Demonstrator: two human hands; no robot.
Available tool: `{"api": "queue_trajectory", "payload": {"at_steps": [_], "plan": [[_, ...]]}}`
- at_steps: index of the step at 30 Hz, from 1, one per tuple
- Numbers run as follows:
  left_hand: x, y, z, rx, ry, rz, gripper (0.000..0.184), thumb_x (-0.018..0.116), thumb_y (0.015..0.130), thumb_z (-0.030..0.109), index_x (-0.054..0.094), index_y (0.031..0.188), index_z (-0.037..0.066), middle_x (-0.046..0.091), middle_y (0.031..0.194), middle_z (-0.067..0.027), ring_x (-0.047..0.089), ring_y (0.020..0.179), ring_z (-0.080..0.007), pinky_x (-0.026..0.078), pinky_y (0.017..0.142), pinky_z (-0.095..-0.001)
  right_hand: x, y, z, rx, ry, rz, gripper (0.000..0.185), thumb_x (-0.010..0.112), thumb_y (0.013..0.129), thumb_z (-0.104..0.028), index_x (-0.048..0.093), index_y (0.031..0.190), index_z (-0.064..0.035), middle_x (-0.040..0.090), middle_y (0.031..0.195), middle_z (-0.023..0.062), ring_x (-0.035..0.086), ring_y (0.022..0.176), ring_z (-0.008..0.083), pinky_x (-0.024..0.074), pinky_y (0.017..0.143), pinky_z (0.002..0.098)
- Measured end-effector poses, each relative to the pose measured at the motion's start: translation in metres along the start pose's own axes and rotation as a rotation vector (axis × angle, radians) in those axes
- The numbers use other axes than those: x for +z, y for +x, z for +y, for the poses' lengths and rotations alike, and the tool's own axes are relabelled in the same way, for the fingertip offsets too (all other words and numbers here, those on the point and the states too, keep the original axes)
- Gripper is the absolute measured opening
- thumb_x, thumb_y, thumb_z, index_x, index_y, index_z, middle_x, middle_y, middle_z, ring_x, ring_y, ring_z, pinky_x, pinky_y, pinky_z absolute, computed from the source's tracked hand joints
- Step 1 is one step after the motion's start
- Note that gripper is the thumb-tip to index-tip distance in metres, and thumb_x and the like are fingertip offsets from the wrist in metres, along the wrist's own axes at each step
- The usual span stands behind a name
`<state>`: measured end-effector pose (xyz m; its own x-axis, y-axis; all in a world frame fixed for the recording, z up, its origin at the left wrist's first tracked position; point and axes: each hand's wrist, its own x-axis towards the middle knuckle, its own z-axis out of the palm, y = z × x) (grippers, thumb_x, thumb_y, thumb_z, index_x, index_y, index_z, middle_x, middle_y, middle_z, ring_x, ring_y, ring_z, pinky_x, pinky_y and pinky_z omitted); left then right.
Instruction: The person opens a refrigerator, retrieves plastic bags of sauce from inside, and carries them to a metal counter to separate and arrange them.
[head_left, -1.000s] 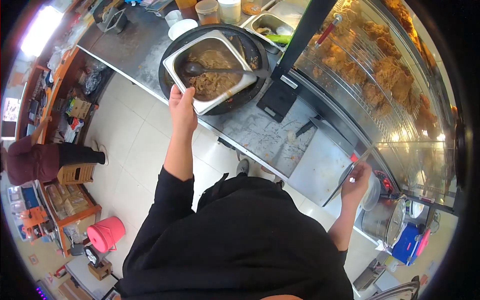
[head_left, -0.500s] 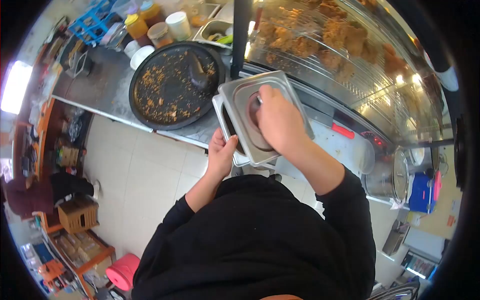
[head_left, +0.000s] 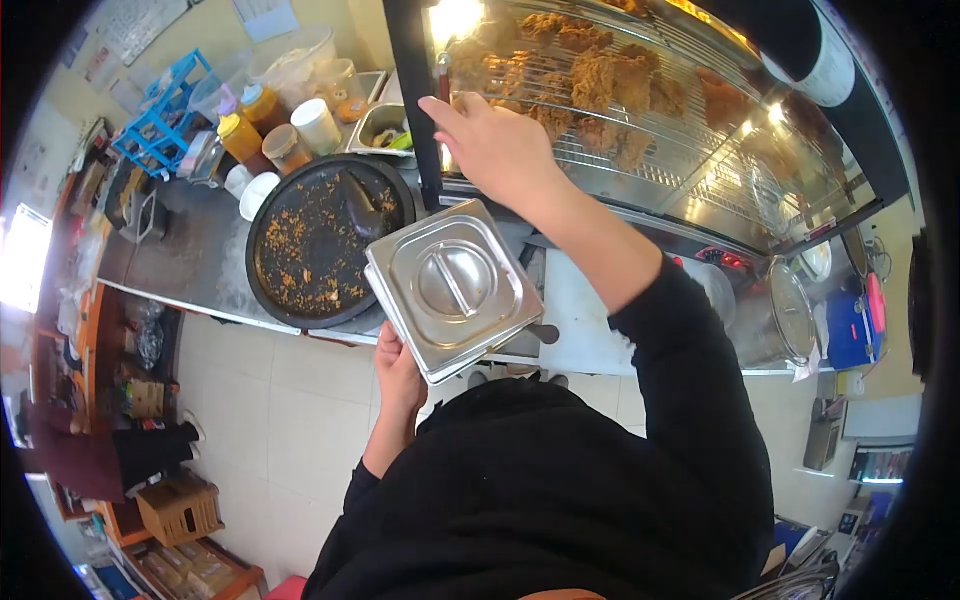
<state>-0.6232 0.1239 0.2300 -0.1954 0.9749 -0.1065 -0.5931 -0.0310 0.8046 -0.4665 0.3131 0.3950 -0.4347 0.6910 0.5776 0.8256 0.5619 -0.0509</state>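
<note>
My left hand (head_left: 398, 372) grips the near-left edge of a square steel pan (head_left: 398, 318), held up beside the round black tray. A steel lid (head_left: 458, 285) with a bar handle covers the pan, and a dark spoon handle (head_left: 544, 333) sticks out from under its right side. My right hand (head_left: 495, 145) is raised beyond the lid, in front of the glass cabinet, near its red-brown handle (head_left: 444, 82). Its fingers are partly spread, with nothing visible between them. Crumbs and a dark utensil (head_left: 361, 207) lie on the black tray (head_left: 262, 285).
Fried pieces (head_left: 605, 80) fill racks in the glass cabinet. Sauce bottles (head_left: 240, 138), tubs and a small steel container (head_left: 383, 128) stand behind the tray. A white board (head_left: 585, 320) and a steel pot (head_left: 768, 315) are to the right. A person (head_left: 95, 455) is at far left.
The lid now covers the pan, whose brown contents showed earlier. My right hand has let go of the lid and moved up to the cabinet. The pan has shifted left since half a second ago.
</note>
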Motion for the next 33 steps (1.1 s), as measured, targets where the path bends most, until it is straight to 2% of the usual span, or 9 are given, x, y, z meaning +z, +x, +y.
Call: {"api": "queue_trajectory", "payload": {"at_steps": [5, 8, 11, 14, 17, 24, 28, 31, 33], "plan": [[0.003, -0.001, 0.026, 0.021, 0.034, -0.004, 0.013, 0.056, 0.087, 0.003, 0.054, 0.1, 0.005, 0.062, 0.096, -0.0051, 0.06, 0.084, -0.0108, 0.049, 0.077, -0.0258, 0.026, 0.024, 0.025, -0.035, -0.142, -0.029, 0.017, 0.051, 0.088, -0.025, 0.049, 0.104, -0.0188, 0.059, 0.081, 0.0125, 0.063, 0.062, 0.0279, 0.0493, 0.05, 0.0394], [0.008, 0.0, 0.039, 0.01, 0.025, 0.001, 0.01, 0.056, 0.086, 0.004, 0.054, 0.096, 0.005, 0.062, 0.094, -0.0058, 0.06, 0.081, -0.0109, 0.051, 0.074, -0.0259, 0.021, 0.017, 0.033, 0.036, -0.048, -0.049, 0.014, 0.05, 0.088, -0.025, 0.048, 0.1, -0.0179, 0.059, 0.079, 0.012, 0.063, 0.063, 0.0285, 0.0488, 0.049, 0.0396], [0.008, 0.003, 0.045, 0.003, 0.041, -0.008, 0.007, 0.057, 0.086, 0.004, 0.053, 0.092, 0.006, 0.062, 0.092, -0.0059, 0.06, 0.079, -0.0106, 0.051, 0.073, -0.0254, 0.004, -0.004, 0.043, 0.211, -0.132, -0.091, 0.015, 0.049, 0.089, -0.025, 0.047, 0.1, -0.0149, 0.06, 0.079, 0.0126, 0.063, 0.066, 0.0291, 0.0492, 0.052, 0.0424], [0.011, 0.01, 0.048, -0.022, 0.049, -0.052, 0.01, 0.057, 0.086, 0.004, 0.054, 0.095, 0.005, 0.063, 0.092, -0.0059, 0.061, 0.079, -0.011, 0.052, 0.074, -0.0258, -0.005, -0.033, 0.065, 0.303, -0.216, -0.022, 0.017, 0.048, 0.09, -0.025, 0.046, 0.101, -0.0123, 0.061, 0.081, 0.0121, 0.063, 0.067, 0.0301, 0.0494, 0.054, 0.0433], [0.013, 0.02, 0.043, -0.05, 0.079, -0.084, 0.02, 0.055, 0.089, 0.01, 0.053, 0.108, 0.004, 0.062, 0.099, -0.0085, 0.063, 0.084, -0.0149, 0.054, 0.071, -0.0278, -0.017, -0.054, 0.082, 0.441, -0.266, -0.022, 0.019, 0.047, 0.09, -0.025, 0.045, 0.102, -0.0107, 0.062, 0.082, 0.0107, 0.063, 0.068, 0.0311, 0.0494, 0.055, 0.0435], [0.053, 0.043, 0.053, -0.159, 0.04, -0.218, 0.02, 0.054, 0.091, 0.013, 0.053, 0.108, 0.003, 0.063, 0.098, -0.0083, 0.063, 0.083, -0.0149, 0.054, 0.071, -0.0262, -0.046, -0.09, 0.117, 0.705, -0.243, 0.001, 0.028, 0.053, 0.088, -0.026, 0.044, 0.109, -0.0102, 0.065, 0.079, 0.0118, 0.064, 0.066, 0.0328, 0.049, 0.054, 0.0426], [0.074, 0.055, 0.066, -0.188, 0.004, -0.28, 0.015, 0.055, 0.087, 0.006, 0.054, 0.102, 0.002, 0.063, 0.095, -0.0079, 0.063, 0.082, -0.0135, 0.053, 0.074, -0.027, -0.05, -0.098, 0.129, 0.862, -0.238, 0.015, 0.03, 0.054, 0.087, -0.027, 0.044, 0.11, -0.0096, 0.064, 0.079, 0.0124, 0.063, 0.068, 0.0345, 0.0483, 0.056, 0.043], [0.083, 0.063, 0.07, -0.18, -0.005, -0.289, 0.016, 0.055, 0.088, 0.006, 0.054, 0.103, 0.001, 0.064, 0.095, -0.0089, 0.063, 0.082, -0.0143, 0.054, 0.073, -0.0273, -0.04, -0.096, 0.119, 0.627, -0.031, 0.218, 0.023, 0.055, 0.086, -0.024, 0.05, 0.102, -0.0069, 0.062, 0.08, 0.0138, 0.061, 0.074, 0.0347, 0.0473, 0.062, 0.0431], [0.085, 0.066, 0.073, -0.145, 0.061, -0.249, 0.018, 0.055, 0.088, 0.007, 0.053, 0.105, 0.001, 0.063, 0.097, -0.0093, 0.063, 0.083, -0.0149, 0.054, 0.074, -0.0277, -0.034, -0.09, 0.113, 0.556, 0.06, 0.143, 0.017, 0.055, 0.085, -0.02, 0.053, 0.094, -0.0053, 0.061, 0.08, 0.014, 0.059, 0.078, 0.034, 0.0463, 0.066, 0.0428]]}}
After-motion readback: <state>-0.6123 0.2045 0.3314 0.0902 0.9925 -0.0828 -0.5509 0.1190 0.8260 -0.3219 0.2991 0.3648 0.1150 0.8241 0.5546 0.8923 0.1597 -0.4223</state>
